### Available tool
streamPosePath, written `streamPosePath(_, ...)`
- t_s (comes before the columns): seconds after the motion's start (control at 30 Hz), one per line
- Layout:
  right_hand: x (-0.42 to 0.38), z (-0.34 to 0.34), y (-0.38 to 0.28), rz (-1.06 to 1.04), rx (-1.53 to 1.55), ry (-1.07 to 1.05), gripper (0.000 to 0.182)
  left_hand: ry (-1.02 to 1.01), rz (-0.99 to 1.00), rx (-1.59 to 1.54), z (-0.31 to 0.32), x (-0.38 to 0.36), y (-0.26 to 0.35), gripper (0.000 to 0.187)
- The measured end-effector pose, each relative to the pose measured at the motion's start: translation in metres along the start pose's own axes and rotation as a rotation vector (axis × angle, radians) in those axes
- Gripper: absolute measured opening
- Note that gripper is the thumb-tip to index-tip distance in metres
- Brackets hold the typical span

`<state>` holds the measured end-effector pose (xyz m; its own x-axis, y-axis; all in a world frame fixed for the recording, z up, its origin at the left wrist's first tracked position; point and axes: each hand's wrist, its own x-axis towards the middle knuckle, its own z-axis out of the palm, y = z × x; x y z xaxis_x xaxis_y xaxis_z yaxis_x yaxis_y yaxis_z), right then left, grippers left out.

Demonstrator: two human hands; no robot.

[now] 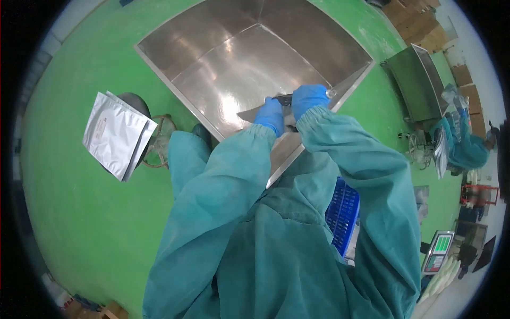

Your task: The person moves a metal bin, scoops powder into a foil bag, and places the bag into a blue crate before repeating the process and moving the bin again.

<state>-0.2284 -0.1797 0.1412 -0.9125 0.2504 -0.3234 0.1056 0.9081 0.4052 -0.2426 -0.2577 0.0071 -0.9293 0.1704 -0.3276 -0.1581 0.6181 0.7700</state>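
My left hand (270, 116), in a blue glove, is closed at the near side of a stainless steel bin (210, 69). A flat, pointed grey piece (247, 114) sticks out to its left. My right hand (309, 99), also gloved in blue, is closed just to the right of it. Between the two hands shows a short dark item (285, 99), mostly covered by the fingers; its kind cannot be made out. A small clear, shiny bit (331, 93) shows beside my right hand, near the bin's rim.
Silver pouches (117, 133) lie on a round stool at the left. A blue plastic basket (342, 210) stands by my right side. Farther right are a scale display (439, 251), another steel bin (417, 85) and a person in green sleeves (465, 146). Cardboard boxes (411, 21) are stacked behind.
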Motion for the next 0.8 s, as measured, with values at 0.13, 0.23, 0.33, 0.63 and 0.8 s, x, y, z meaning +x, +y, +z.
streamPosePath(0.13,0.017,-0.04,0.016,0.025,-0.118,0.021,0.021,-0.014,0.313,0.014,-0.03,0.031,-0.028,0.026)
streamPosePath(0.23,0.036,-0.08,0.061,-0.05,-0.169,-0.072,0.026,0.12,0.389,0.386,-0.07,0.069,-0.051,0.024)
streamPosePath(0.33,0.128,-0.019,0.063,-0.019,-0.053,-0.109,0.026,0.125,0.325,0.402,-0.124,0.096,-0.066,0.025)
streamPosePath(0.63,0.334,0.296,-0.096,-0.222,0.49,-0.254,0.035,0.534,0.214,0.275,-0.157,0.097,-0.084,0.032)
streamPosePath(0.8,0.303,0.301,-0.093,-0.506,0.245,0.138,0.033,0.693,0.228,0.239,-0.153,0.089,-0.074,0.034)
